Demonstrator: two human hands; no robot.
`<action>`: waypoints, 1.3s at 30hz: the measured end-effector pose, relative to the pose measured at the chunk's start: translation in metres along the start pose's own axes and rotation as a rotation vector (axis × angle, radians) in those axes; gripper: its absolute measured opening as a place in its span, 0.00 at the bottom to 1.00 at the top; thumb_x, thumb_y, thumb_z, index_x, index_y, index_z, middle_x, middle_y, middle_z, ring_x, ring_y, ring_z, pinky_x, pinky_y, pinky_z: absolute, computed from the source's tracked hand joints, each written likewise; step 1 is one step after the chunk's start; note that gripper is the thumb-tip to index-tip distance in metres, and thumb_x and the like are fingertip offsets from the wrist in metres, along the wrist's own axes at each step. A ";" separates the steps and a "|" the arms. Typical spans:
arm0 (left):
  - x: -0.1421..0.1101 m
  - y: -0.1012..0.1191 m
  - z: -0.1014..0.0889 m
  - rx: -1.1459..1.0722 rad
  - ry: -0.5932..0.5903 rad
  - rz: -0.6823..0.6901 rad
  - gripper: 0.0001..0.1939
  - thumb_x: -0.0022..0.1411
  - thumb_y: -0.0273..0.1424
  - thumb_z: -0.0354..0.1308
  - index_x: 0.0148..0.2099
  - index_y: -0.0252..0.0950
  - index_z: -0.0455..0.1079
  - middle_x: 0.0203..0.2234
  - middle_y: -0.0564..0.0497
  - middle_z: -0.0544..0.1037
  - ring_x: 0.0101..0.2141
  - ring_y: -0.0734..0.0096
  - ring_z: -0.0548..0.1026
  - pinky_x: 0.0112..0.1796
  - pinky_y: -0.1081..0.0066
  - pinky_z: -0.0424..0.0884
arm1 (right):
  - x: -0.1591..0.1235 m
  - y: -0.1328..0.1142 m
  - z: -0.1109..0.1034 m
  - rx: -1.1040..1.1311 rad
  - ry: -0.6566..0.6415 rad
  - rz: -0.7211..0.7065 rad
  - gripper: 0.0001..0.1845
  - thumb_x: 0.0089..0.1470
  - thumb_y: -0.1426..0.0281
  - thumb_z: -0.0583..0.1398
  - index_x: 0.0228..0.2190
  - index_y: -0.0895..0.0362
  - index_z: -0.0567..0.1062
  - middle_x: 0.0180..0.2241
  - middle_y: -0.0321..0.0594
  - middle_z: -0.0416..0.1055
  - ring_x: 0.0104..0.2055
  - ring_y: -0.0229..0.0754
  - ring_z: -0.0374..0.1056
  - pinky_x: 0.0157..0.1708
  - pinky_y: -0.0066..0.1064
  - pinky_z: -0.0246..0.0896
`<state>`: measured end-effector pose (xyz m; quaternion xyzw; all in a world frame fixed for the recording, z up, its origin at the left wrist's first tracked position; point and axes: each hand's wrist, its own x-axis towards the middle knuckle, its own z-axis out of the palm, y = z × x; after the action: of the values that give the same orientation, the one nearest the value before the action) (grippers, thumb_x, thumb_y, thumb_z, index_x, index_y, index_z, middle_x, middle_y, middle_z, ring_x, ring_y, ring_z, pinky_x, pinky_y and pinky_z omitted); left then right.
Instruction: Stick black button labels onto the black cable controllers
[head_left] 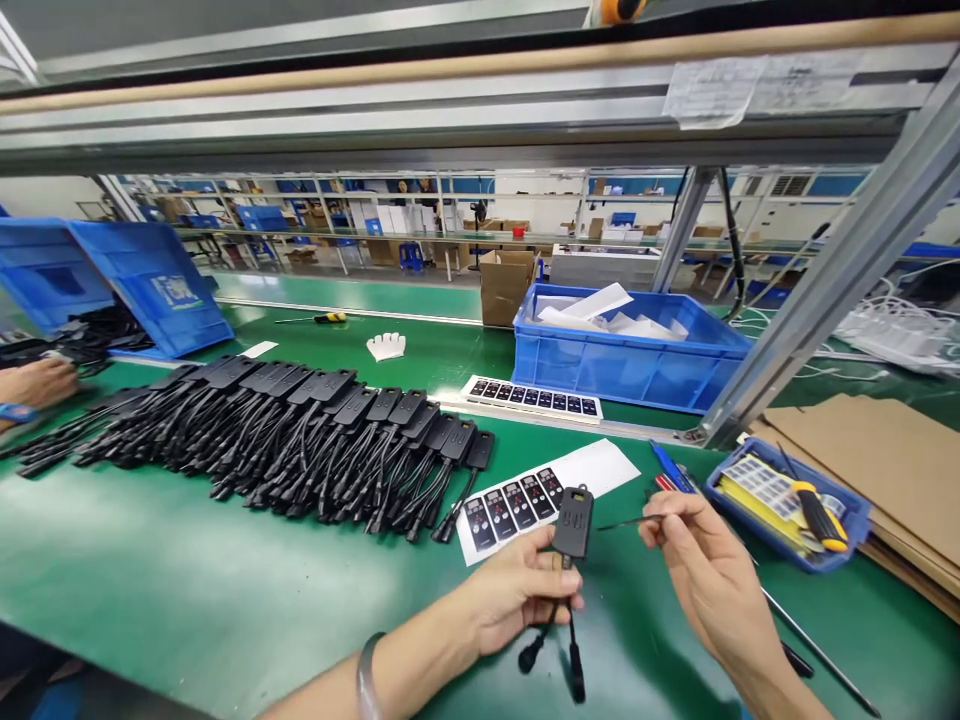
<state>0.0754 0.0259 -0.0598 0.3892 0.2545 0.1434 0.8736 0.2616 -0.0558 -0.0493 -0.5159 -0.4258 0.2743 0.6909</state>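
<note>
My left hand (517, 590) is closed round the lower end of a small black controller box (574, 522), held upright above the bench. Two short cables with plugs (576, 672) hang from it below my fingers. Just right of the box, my right hand (712, 560) pinches a thin dark pointed tool (628, 522), its tip close to the box but apart from it. Whether this is a pair of tweezers I cannot tell. Behind the box lies a white sheet of black label stickers (506, 512). A long row of similar black boxes with cables (300, 430) spreads out to the left.
A blue crate with white papers (622, 355) stands behind, beside another label strip (532, 397). At right are a small blue tray (787, 500), a yellow-black screwdriver (821, 515), a metal rod (817, 650) and cardboard sheets (877, 470). Another person's hand (37, 385) is at far left.
</note>
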 end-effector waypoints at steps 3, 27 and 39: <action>0.001 -0.009 0.006 0.029 0.072 -0.001 0.22 0.52 0.44 0.62 0.42 0.36 0.62 0.27 0.52 0.74 0.22 0.76 0.74 0.21 0.78 0.66 | -0.002 0.000 0.000 0.060 -0.006 0.068 0.07 0.56 0.62 0.58 0.34 0.51 0.71 0.34 0.37 0.63 0.31 0.39 0.62 0.30 0.31 0.63; -0.004 -0.014 0.018 0.114 -0.087 0.036 0.33 0.47 0.30 0.67 0.54 0.35 0.59 0.33 0.43 0.78 0.35 0.59 0.79 0.37 0.65 0.70 | -0.013 -0.004 0.019 -0.274 -0.126 0.164 0.10 0.51 0.61 0.62 0.27 0.56 0.73 0.24 0.35 0.70 0.25 0.38 0.66 0.25 0.26 0.64; -0.003 -0.023 0.016 0.185 -0.087 0.061 0.32 0.50 0.41 0.65 0.53 0.35 0.58 0.29 0.46 0.77 0.34 0.58 0.79 0.36 0.65 0.71 | -0.015 -0.004 0.020 -0.299 -0.137 0.171 0.08 0.52 0.63 0.61 0.27 0.55 0.72 0.23 0.33 0.69 0.24 0.35 0.65 0.24 0.22 0.62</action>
<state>0.0833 -0.0002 -0.0665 0.4815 0.2166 0.1288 0.8394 0.2366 -0.0595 -0.0483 -0.6275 -0.4624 0.2999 0.5500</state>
